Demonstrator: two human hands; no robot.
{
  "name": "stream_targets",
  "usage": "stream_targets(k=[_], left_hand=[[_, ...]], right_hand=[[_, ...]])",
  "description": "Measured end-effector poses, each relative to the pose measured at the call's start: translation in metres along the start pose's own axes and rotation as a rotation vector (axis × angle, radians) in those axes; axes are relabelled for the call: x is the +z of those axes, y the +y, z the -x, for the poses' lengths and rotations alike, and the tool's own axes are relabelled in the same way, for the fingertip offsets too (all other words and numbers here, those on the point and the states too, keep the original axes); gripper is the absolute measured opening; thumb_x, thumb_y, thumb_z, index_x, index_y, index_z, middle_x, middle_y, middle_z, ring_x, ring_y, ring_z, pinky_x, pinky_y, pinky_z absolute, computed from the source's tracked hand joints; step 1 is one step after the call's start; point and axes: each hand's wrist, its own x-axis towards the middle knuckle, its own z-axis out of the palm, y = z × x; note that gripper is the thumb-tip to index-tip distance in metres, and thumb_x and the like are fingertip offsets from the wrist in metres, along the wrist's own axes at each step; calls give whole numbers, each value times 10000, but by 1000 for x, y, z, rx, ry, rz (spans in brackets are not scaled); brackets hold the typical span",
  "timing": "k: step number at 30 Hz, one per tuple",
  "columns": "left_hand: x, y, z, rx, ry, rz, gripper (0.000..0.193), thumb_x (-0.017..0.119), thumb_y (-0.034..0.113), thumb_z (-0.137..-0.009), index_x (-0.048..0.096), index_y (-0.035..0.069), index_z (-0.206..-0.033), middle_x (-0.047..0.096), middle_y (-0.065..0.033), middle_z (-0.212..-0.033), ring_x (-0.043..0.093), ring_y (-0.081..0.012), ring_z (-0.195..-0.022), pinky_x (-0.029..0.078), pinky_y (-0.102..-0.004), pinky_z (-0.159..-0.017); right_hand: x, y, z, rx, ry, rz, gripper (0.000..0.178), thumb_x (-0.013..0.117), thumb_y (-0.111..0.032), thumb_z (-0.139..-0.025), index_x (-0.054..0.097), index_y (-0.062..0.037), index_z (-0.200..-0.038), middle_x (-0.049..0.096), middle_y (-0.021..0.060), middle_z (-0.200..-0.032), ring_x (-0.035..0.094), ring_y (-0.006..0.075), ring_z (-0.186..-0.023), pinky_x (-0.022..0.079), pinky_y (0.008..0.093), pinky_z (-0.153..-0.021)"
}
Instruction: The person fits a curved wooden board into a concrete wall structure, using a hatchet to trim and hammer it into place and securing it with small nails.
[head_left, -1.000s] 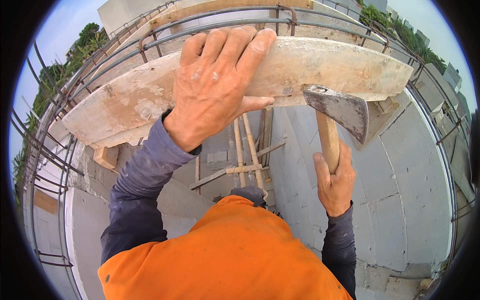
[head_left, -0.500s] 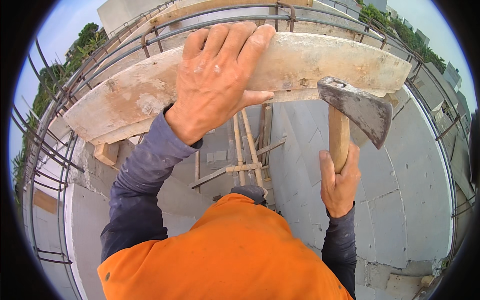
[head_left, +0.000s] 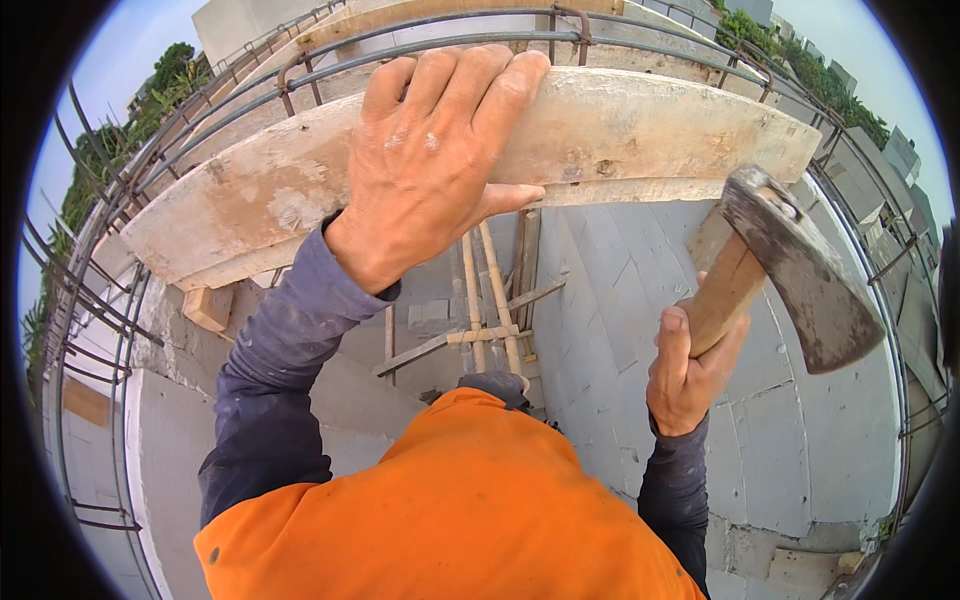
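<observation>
Rough, cement-stained wood: a curved plank [head_left: 620, 135] spans the upper frame over a rebar cage [head_left: 100, 320]. The left hand [head_left: 435, 160] clamps its near edge, fingers together over the top. At right, the right hand [head_left: 690, 375] grips a hatchet [head_left: 790, 265] by its wooden handle, the grey head clear below the plank's right end.

The left hand [head_left: 435, 165] is covering the middle of the wooden plank [head_left: 640, 135], fingertips curling out of sight over its top. The right hand [head_left: 690, 375] is hiding the hatchet [head_left: 800, 265] handle's lower end. The orange vest [head_left: 450, 510] is running off the bottom edge.
</observation>
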Motion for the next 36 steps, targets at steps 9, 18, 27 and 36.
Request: stream_targets(k=[9,18,27,36], left_hand=[[1,-1,-2,6,2,12,1116,988,429,-495,526,162,-1474,611,-36,-1321,567,-251,-1143,387,-421,-981],[-2,-2,2,3,-6,-9,1122,988,441,-491,527,170,-1477,611,-36,-1332,565,-255,-1166,391,-426,-987],[2,4,-5,-6,-19,-7,1165,999,452,-491,511,178,-1512,610,-53,-1359,554,-273,-1217,397,-448,-1053],[1,3,1,-12,-26,-145,1111,977,518,-552,522,189,-1511,619,-64,-1360,550,-285,-1256,401,-446,-1081]], right_hand=[[29,23,6,-2,-214,149,527,732,-166,-968,480,47,-1378,649,151,-857,650,275,-653,554,418,-605],[24,-12,3,-184,182,-407,371,669,-241,-1026,547,8,-1273,652,97,-815,650,199,-670,529,332,-625],[34,12,8,19,-161,76,406,737,-212,-967,549,-11,-1266,727,224,-935,744,393,-765,584,435,-649],[30,16,16,258,-110,-96,418,712,-248,-992,556,-1,-1290,736,251,-977,744,425,-822,593,465,-688]])
